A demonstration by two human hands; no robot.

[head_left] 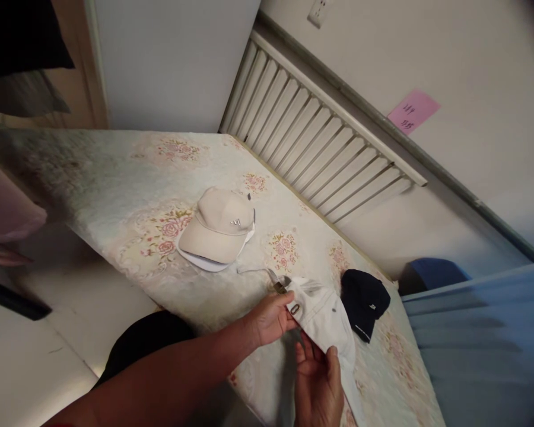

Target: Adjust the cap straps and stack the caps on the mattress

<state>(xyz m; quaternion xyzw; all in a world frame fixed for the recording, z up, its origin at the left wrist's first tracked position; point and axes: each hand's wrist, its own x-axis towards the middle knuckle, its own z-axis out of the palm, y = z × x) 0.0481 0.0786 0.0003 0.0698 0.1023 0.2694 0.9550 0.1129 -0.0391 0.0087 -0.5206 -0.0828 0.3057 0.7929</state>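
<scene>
A white baseball cap point(327, 314) is in both my hands over the near edge of the table. My left hand point(271, 319) is closed on its back edge, thumb on top, beside a small metal eyelet. A loose strap point(258, 271) with a metal buckle point(279, 287) sticks out from that end. Lower down, my right hand point(318, 382) grips the cap's rim between thumb and curled fingers. A beige cap point(225, 216) with a small logo rests on top of a white cap, to the left. Beyond the held cap lies a dark navy cap point(365, 299).
A floral tablecloth point(213, 157) covers the table. A radiator point(307, 130) runs along the wall below a pink note point(413, 111). Blue fabric point(480, 332) hangs at the right, with a blue object point(436, 276) behind it. At the left, another person's hand point(6, 255) and pink sleeve show.
</scene>
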